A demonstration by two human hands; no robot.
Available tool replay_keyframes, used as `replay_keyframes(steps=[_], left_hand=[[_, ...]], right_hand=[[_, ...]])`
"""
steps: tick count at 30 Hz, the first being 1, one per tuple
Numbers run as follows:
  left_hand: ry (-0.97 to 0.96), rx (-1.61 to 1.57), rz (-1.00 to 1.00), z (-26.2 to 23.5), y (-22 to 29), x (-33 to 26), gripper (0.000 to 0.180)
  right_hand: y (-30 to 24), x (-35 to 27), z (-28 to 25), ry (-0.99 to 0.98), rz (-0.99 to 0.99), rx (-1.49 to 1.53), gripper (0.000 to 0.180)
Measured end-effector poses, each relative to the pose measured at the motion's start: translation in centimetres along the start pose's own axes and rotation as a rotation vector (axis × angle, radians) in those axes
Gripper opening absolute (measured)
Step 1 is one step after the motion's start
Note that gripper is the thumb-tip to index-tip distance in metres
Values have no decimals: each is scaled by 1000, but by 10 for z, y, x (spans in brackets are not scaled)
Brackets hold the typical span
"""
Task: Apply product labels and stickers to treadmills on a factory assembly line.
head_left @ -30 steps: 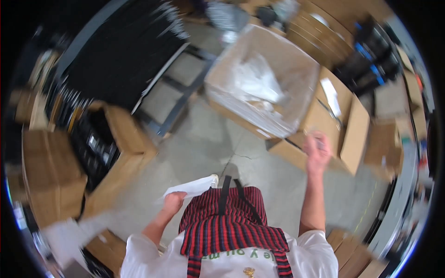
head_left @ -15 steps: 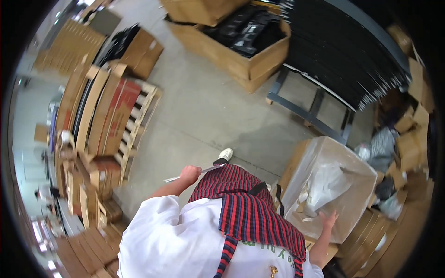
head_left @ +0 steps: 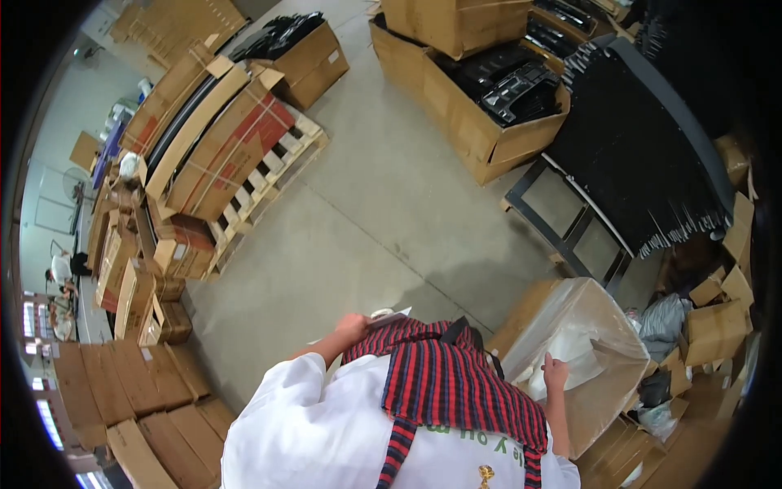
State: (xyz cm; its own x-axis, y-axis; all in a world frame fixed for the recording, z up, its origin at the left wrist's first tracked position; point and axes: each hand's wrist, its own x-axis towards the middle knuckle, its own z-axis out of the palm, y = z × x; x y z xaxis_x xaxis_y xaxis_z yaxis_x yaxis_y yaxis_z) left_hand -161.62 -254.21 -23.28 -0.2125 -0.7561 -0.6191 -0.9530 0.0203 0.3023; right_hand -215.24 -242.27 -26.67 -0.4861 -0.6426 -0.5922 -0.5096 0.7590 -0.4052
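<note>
Carton (head_left: 604, 411), plastic-lined: we count one, white plastic (head_left: 582, 359) bunched inside. Two hands: our right hand (head_left: 555, 373) is over the carton's opening, fingers curled; we cannot tell whether it grips anything. Our left hand (head_left: 352, 328), left of the carton, is closed around one white sheet (head_left: 391, 318). We note one wooden pallet (head_left: 273, 181) far left of the carton, one metal frame (head_left: 568, 239) just beyond the carton. Floor (head_left: 366, 179): smooth, grey, seamed. Room: brown boxes (head_left: 175, 416) stacked far left.

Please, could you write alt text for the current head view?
A person in a striped apron holds a white sheet in the left grip, with the right grip over a lined box. Cartons and a pallet stand on the grey floor.
</note>
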Motion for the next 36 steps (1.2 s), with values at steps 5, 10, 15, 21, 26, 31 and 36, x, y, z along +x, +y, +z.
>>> replay_keyframes(steps=[5,10,15,21,26,31,36], left_hand=[[-59,107,225,-20,-67,30,15],[-186,197,312,-63,-129,73,14],[-85,288,340,-110,-155,107,16],[-143,402,486,-88,-153,93,17],[-380,755,836,-21,-156,72,17],[-473,1020,1218,26,-95,25,16],[-446,1240,1493,105,-64,-88,15]], right_hand=[[-48,-51,91,586,-459,-61,41],[-133,-133,232,-37,-196,-987,32],[-173,-165,269,-80,-175,-828,32],[-147,-251,319,-70,51,-533,32],[-110,-365,393,25,307,-168,32],[-75,-484,484,183,509,214,32],[-92,-622,615,430,783,715,33]])
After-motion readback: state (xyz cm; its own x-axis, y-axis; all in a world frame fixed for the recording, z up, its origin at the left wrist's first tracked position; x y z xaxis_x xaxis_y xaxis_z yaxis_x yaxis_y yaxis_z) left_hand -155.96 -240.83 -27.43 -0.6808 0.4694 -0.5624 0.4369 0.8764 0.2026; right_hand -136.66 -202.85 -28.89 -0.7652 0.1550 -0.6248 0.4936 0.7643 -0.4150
